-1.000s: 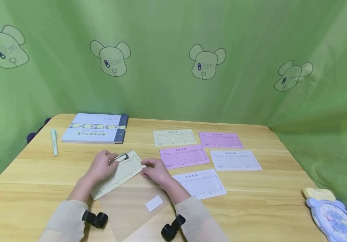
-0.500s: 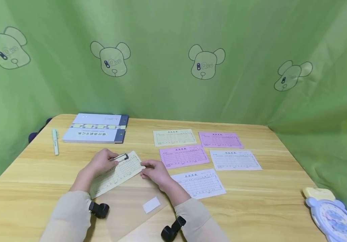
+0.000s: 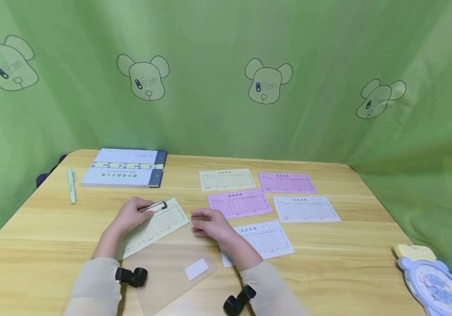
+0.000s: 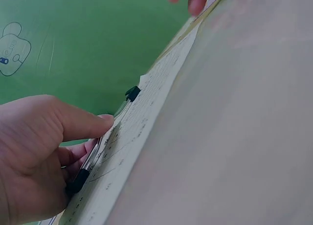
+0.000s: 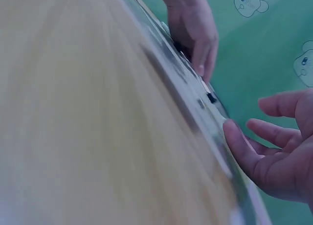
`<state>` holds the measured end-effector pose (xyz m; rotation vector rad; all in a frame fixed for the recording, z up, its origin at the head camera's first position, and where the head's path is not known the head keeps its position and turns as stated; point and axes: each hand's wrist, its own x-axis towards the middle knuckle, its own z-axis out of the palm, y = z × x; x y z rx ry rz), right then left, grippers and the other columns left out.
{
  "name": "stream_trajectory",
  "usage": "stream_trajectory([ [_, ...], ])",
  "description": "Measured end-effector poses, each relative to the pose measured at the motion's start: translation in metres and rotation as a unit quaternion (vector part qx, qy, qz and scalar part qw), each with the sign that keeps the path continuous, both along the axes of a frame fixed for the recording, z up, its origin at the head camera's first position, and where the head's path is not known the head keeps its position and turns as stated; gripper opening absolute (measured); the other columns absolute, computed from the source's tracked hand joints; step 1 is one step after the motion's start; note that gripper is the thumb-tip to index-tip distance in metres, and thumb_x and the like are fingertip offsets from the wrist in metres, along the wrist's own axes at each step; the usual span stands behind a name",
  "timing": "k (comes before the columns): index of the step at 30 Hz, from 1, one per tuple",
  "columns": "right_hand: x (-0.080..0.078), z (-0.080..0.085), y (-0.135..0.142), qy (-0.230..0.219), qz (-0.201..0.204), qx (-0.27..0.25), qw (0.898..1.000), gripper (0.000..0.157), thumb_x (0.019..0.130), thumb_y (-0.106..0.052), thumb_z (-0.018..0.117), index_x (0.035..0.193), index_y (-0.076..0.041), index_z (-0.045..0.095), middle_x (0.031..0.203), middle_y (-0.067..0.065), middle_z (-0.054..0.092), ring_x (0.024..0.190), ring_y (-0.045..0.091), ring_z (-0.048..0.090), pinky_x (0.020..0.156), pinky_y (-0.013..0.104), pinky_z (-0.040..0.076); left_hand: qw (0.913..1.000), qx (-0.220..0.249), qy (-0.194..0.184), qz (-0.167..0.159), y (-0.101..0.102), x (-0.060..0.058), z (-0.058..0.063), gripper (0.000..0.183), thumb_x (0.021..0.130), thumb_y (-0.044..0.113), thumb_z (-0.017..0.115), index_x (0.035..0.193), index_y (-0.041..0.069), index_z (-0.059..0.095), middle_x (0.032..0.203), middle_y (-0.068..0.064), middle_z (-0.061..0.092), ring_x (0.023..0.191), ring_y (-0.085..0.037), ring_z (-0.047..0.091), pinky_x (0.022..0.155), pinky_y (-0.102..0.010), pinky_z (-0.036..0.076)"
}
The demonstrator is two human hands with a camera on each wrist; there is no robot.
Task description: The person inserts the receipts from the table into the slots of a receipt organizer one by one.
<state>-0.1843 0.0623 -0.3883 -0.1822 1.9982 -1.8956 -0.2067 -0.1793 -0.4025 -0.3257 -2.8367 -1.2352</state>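
My left hand (image 3: pixel 133 215) pinches the metal clip (image 3: pixel 156 206) of a see-through clipboard (image 3: pixel 170 272), thumb and fingers on its wire, as the left wrist view shows. A pale yellow printed form (image 3: pixel 158 226) lies slanted across the board's upper end, with the clip over its far long edge. Black end pieces (image 4: pixel 132 93) of the clip show either side of the thumb. A white label (image 3: pixel 196 269) is on the board's near part. Just right of the form's corner, my right hand (image 3: pixel 211 226) is held apart from it, fingers loosely extended and holding nothing.
Right of the hands lie a pale yellow form (image 3: pixel 227 180), two pink forms (image 3: pixel 239 204) and two white forms (image 3: pixel 306 209). A banded account book (image 3: pixel 123 167) and a mint green pen (image 3: pixel 71 186) are at the back left. A blue toy clock (image 3: pixel 436 283) stands at the near right.
My right hand has let go of the yellow form's right corner, moved a little right, and its fingers have opened. My left hand stays at the clip.
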Motion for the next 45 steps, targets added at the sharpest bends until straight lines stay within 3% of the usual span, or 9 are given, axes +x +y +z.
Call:
stream_trajectory([
  [6, 0.003, 0.014, 0.042, 0.066, 0.037, 0.052, 0.996, 0.041, 0.079, -0.002, 0.057, 0.116, 0.01, 0.046, 0.104, 0.024, 0.052, 0.087, 0.032, 0.054, 0.071, 0.036, 0.046, 0.9998, 0.019, 0.007, -0.001, -0.001, -0.001, -0.006, 0.033, 0.078, 0.006, 0.058, 0.108, -0.008, 0.055, 0.098, -0.017, 0.052, 0.09, -0.03, 0.047, 0.079, -0.045, 0.036],
  [13, 0.003, 0.026, 0.109, 0.155, 0.014, 0.166, 0.974, 0.041, 0.077, -0.006, 0.061, 0.115, 0.006, 0.05, 0.107, 0.019, 0.054, 0.086, 0.024, 0.055, 0.071, 0.031, 0.045, 0.9998, 0.018, 0.004, -0.004, -0.001, -0.002, -0.006, 0.032, 0.078, 0.006, 0.058, 0.108, -0.007, 0.055, 0.098, -0.017, 0.052, 0.09, -0.03, 0.047, 0.079, -0.045, 0.035],
  [17, 0.003, 0.027, 0.148, 0.177, -0.003, 0.215, 0.96, 0.041, 0.077, -0.009, 0.063, 0.114, 0.004, 0.052, 0.108, 0.017, 0.054, 0.086, 0.022, 0.053, 0.071, 0.029, 0.044, 0.9999, 0.011, 0.011, -0.007, -0.001, -0.003, -0.005, 0.031, 0.079, 0.005, 0.057, 0.107, -0.007, 0.056, 0.098, -0.017, 0.052, 0.091, -0.031, 0.047, 0.08, -0.046, 0.035],
  [23, 0.004, 0.019, 0.191, 0.191, -0.011, 0.249, 0.95, 0.039, 0.077, -0.013, 0.064, 0.111, 0.003, 0.055, 0.101, 0.017, 0.056, 0.083, 0.024, 0.051, 0.063, 0.026, 0.044, 0.9999, 0.01, -0.003, -0.001, -0.001, -0.006, -0.006, 0.031, 0.08, 0.006, 0.056, 0.11, -0.005, 0.056, 0.097, -0.015, 0.05, 0.089, -0.03, 0.046, 0.079, -0.045, 0.035],
  [29, 0.004, 0.008, 0.208, 0.161, -0.001, 0.253, 0.954, 0.041, 0.073, -0.011, 0.067, 0.11, 0.003, 0.055, 0.091, 0.015, 0.053, 0.075, 0.02, 0.045, 0.056, 0.023, 0.039, 0.9999, -0.007, 0.014, -0.005, 0.001, -0.007, -0.006, 0.031, 0.081, 0.004, 0.054, 0.111, -0.005, 0.055, 0.098, -0.017, 0.049, 0.091, -0.033, 0.044, 0.079, -0.046, 0.033],
  [33, 0.003, 0.001, 0.212, 0.164, 0.02, 0.263, 0.95, 0.046, 0.07, -0.01, 0.069, 0.112, 0.001, 0.054, 0.085, 0.013, 0.047, 0.069, 0.02, 0.04, 0.055, 0.023, 0.036, 0.9997, -0.018, 0.014, 0.005, 0.005, -0.007, -0.006, 0.031, 0.083, 0.006, 0.052, 0.113, -0.003, 0.054, 0.101, -0.017, 0.048, 0.094, -0.033, 0.041, 0.08, -0.046, 0.032],
  [37, 0.003, -0.003, 0.211, 0.198, 0.044, 0.289, 0.935, 0.051, 0.068, -0.011, 0.071, 0.114, 0.001, 0.053, 0.084, 0.011, 0.045, 0.071, 0.021, 0.038, 0.061, 0.027, 0.035, 0.9995, -0.021, 0.011, 0.023, 0.009, -0.007, -0.007, 0.032, 0.085, 0.007, 0.05, 0.115, -0.001, 0.053, 0.104, -0.017, 0.047, 0.096, -0.032, 0.038, 0.08, -0.046, 0.031],
  [45, 0.003, -0.005, 0.208, 0.243, 0.066, 0.367, 0.896, 0.05, 0.067, -0.011, 0.071, 0.113, -0.002, 0.053, 0.085, 0.004, 0.045, 0.076, 0.019, 0.038, 0.068, 0.032, 0.035, 0.9985, -0.015, 0.038, 0.037, 0.011, -0.008, -0.013, 0.031, 0.084, 0.007, 0.05, 0.114, -0.002, 0.053, 0.107, -0.019, 0.046, 0.099, -0.034, 0.036, 0.083, -0.048, 0.026],
])
